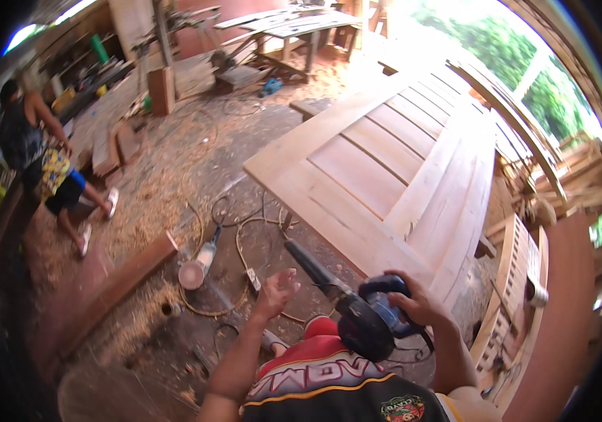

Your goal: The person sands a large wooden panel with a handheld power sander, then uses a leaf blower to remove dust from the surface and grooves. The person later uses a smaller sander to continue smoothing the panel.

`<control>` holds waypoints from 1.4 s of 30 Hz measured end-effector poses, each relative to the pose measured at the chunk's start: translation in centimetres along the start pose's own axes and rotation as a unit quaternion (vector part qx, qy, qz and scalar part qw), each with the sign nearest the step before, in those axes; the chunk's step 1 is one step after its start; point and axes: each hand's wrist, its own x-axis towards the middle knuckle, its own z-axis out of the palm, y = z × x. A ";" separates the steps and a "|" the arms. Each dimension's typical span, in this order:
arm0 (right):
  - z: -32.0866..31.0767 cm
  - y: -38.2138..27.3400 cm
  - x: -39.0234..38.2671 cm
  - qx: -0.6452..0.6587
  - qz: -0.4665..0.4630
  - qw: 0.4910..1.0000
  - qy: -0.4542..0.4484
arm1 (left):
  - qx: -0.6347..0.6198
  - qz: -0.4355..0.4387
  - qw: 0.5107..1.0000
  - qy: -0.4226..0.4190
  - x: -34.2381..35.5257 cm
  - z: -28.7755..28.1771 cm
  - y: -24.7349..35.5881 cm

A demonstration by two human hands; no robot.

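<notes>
A dark blue and black handheld blower (365, 320) is in my right hand (417, 301), whose fingers wrap round its top handle. Its long black nozzle (315, 271) points away and to the left, toward the near edge of a large panelled wooden door (336, 221). My left hand (277, 292) is raised left of the nozzle, holding nothing, its fingers loosely bent and apart. The pale, unpainted door lies flat on supports ahead and to the right. Its panels are separated by narrow strips.
On the floor lie a sander-like power tool (199, 264), looping cords, a white power strip (253, 279) and a wooden beam (125, 281) amid shavings. A person (40, 155) stands at left. A workbench (308, 28) is behind; a slotted wooden frame (508, 295) stands at right.
</notes>
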 end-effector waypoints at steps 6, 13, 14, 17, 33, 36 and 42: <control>2.3 -2.2 7.1 0.100 0.046 0.984 0.142 | 0.026 -0.028 0.993 -0.114 6.2 -4.8 4.9; -4.7 1.4 10.1 -0.099 0.182 0.883 0.422 | 0.161 0.011 0.974 -0.156 15.5 -12.1 6.4; -5.2 -0.5 10.1 -0.141 0.219 0.862 0.434 | 0.200 0.022 0.968 -0.151 17.6 -13.1 6.7; -5.6 -4.4 12.8 -0.178 0.233 0.871 0.395 | 0.235 0.079 0.959 -0.134 26.9 -14.1 9.1; -3.9 -21.5 21.9 -0.105 0.484 0.802 0.333 | 0.074 -0.174 0.923 -0.336 59.4 -11.9 1.7; -3.2 -23.0 22.1 -0.145 0.565 0.725 0.366 | 0.081 -0.104 0.927 -0.351 59.1 -11.7 1.9; -0.3 -29.2 31.2 0.017 0.556 0.715 0.423 | -0.029 -0.184 0.876 -0.445 61.6 -12.1 3.5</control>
